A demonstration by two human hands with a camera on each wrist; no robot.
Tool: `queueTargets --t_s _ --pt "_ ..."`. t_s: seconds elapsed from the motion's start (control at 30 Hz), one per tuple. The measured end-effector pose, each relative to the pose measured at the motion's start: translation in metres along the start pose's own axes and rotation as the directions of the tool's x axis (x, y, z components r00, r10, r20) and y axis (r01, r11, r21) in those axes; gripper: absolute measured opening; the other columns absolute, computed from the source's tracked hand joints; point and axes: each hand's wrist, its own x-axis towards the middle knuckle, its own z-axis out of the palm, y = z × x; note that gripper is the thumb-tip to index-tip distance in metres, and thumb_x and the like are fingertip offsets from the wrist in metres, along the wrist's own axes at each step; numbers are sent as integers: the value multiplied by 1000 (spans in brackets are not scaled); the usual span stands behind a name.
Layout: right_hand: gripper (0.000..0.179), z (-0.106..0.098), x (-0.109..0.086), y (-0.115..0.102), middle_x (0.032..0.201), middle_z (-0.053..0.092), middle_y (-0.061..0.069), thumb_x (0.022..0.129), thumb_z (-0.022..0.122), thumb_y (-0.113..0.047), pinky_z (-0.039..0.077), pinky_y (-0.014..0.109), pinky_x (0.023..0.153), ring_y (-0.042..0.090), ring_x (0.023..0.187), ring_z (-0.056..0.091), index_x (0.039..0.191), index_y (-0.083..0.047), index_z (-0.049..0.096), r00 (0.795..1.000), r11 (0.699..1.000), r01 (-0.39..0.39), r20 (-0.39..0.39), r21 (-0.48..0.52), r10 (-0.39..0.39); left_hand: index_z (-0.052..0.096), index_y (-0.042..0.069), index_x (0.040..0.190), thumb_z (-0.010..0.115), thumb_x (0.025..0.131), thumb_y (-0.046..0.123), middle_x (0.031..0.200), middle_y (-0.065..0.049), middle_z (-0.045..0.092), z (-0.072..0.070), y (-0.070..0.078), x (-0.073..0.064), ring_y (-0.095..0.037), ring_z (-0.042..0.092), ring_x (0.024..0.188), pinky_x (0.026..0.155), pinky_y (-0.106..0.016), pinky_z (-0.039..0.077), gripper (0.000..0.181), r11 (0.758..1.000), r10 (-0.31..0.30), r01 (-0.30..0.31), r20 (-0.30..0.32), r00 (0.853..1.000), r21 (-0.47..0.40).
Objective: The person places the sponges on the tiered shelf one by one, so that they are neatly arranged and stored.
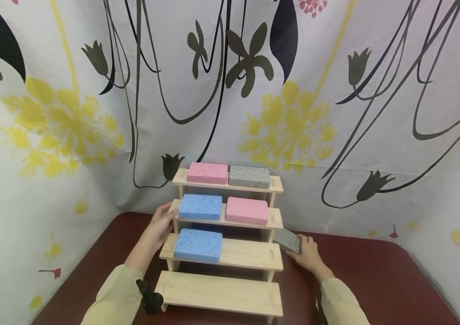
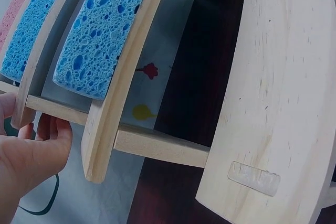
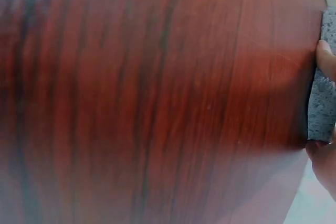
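A stepped wooden rack [image 1: 250,253] of several tiers stands on the table. My left hand [image 1: 158,228] grips the left end of its second tier from the top; the left wrist view shows fingers [image 2: 55,135] curled beneath the wood. Beside the rack's right side, my right hand [image 1: 310,257] holds a grey sponge [image 1: 287,240], tilted and partly behind the rack's edge. In the right wrist view, thumb and fingers pinch this sponge [image 3: 321,111] by its edges. Blue sponges [image 1: 200,206] [image 1: 198,245] sit at the left of the two middle tiers.
On the top tier lie a pink sponge [image 1: 207,173] and another grey sponge [image 1: 249,176]. A second pink sponge [image 1: 247,210] is on the tier below. The dark red table [image 1: 360,271] meets a patterned cloth [image 1: 295,67] behind and at both sides.
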Motion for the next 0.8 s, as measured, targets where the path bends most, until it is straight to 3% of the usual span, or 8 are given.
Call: queueTargets --t_s 0.2,0.4,0.6,0.8 --pt "71 -9 -3 -1 119 38 33 78 71 -25 39 58 89 46 108 40 130 9 35 999 1000 -15 47 27 14 8 12 146 44 96 29 151 -19 12 -3 3 5 -31 14 141 117 -44 14 64 1000 -22 22 -1 1000 -20" --pt "76 -29 -21 5 120 38 33 79 69 -30 41 56 86 42 105 43 133 9 32 995 998 -35 93 51 30 10 13 146 42 97 23 152 -17 12 3 3 8 -28 17 140 117 -41 15 60 996 -56 56 6 998 -67" --pt "79 -60 -30 4 126 36 36 82 66 -38 41 57 85 44 107 44 136 8 30 996 998 35 79 53 -39 13 13 146 43 96 22 151 -15 16 7 7 16 -26 22 139 117 -39 16 59 994 -56 55 -10 998 -91" --pt "79 -84 -46 -8 131 33 34 83 63 -43 40 61 83 46 112 41 138 3 30 991 995 89 101 46 -93 11 17 146 42 97 23 153 -11 13 1 9 13 -22 17 141 118 -35 15 59 992 -83 81 -15 996 -100"
